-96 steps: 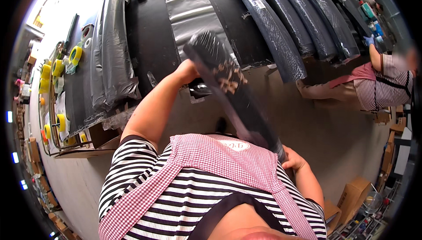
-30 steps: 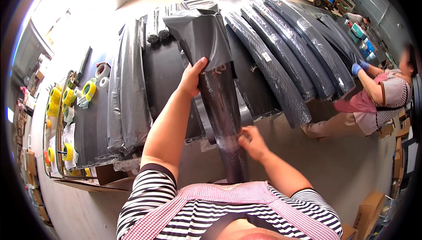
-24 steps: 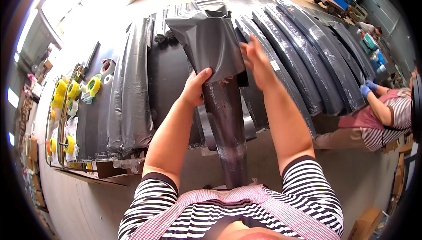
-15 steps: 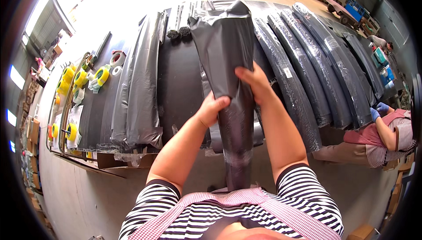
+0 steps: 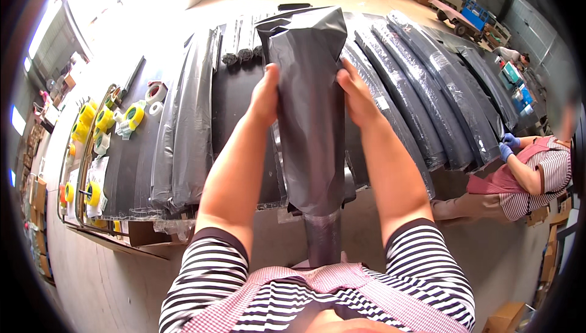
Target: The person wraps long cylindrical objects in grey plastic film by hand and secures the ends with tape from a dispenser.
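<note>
A black plastic bag [image 5: 310, 113] hangs loosely over a long upright roll, its top crumpled and folded at the far end. The roll's near end [image 5: 323, 235], dark under glossy clear wrap, sticks out below the bag close to my body. On the bag's left side, my left hand [image 5: 265, 96] grips the plastic with its thumb up; its other fingers are hidden behind. My right hand [image 5: 360, 96] holds the opposite side a little below the top, fingertips partly hidden by the bag.
Wrapped dark rolls [image 5: 421, 83] lie side by side on the table at right. Black-covered rolls [image 5: 194, 119] lie at left, beside yellow tape rolls [image 5: 134, 115] and a metal rack [image 5: 85, 162]. A co-worker with blue gloves [image 5: 508, 147] stands at the right end.
Both hands have moved away from me along the roll, to the bag's upper sides. The bag now covers more of the roll and looks wider and smoother.
</note>
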Demonstrator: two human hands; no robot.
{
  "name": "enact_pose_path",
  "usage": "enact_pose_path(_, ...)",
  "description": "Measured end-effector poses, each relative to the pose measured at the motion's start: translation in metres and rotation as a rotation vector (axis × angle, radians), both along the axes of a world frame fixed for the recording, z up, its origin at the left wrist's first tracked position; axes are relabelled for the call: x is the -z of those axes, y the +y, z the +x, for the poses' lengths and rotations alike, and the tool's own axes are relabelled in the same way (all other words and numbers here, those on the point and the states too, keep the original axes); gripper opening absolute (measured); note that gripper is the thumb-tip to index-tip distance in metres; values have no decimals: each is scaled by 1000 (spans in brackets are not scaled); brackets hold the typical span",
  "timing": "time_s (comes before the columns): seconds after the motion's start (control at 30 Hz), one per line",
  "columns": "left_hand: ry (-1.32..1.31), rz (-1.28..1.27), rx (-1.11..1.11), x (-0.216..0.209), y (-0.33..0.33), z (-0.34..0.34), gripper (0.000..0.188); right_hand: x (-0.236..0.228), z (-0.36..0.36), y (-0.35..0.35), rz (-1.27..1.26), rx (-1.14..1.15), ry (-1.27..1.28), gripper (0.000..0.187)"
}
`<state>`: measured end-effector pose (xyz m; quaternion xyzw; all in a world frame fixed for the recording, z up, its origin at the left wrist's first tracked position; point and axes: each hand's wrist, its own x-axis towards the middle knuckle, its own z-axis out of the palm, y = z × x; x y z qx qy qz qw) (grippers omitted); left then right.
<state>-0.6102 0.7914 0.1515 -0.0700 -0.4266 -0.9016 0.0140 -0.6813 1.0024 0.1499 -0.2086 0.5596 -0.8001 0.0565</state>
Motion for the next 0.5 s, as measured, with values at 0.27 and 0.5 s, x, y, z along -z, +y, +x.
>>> enact_pose_path(0.27,21,-388,-334,81,74,79,83,59,101,23,172,-11,-15,77)
enact_pose_path(0.5,53,-524,-293,129,106,174,95,138,195,78,163,-264,-121,102)
